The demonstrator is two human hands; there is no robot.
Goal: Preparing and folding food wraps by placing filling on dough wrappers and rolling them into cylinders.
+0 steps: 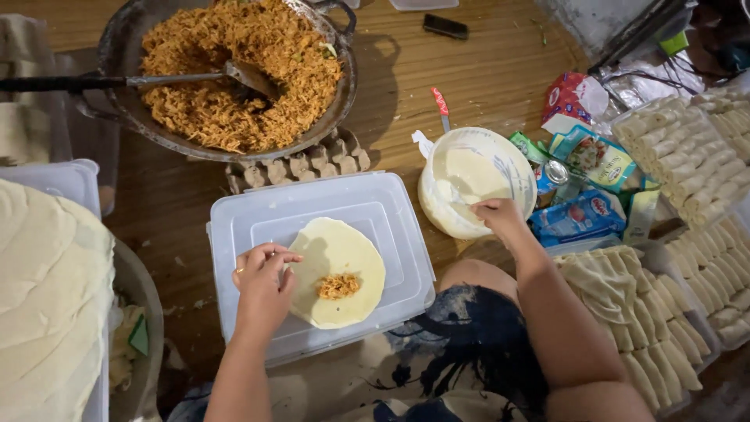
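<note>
1. While the left hand (262, 285) rests its bunched fingers (273, 254) on the left edge of the round wrapper (337, 270), pinching it lightly, the right hand (496, 217) dips into the white bowl (512, 160) of pale batter; its fingers curl down at the near rim, and I cannot tell whether they hold anything.
2. That wrapper lies flat on the lid of a clear plastic box (312, 211) on the wooden surface (484, 70), with a small heap of orange filling (338, 286) just right of its middle.
3. A large dark pan (117, 55) at the far left holds shredded orange filling, with a long-handled spoon (195, 78) lying in it; the pan sits on an egg carton (305, 166).
4. Clear trays (625, 125) on the right hold rows of finished pale rolls (680, 156); nearer trays hold more rolls.
5. A stack of flat wrappers (47, 297) fills the left edge and is cut off by the frame.
6. Packets (586, 215) lie crowded behind the bowl, hard to tell apart; a red-handled tool (441, 105) is partly hidden by the bowl's rim.
7. Being nearly round, the wrapper has only a slight long axis, running from far to near; the filling heap lies crosswise, left to right.
</note>
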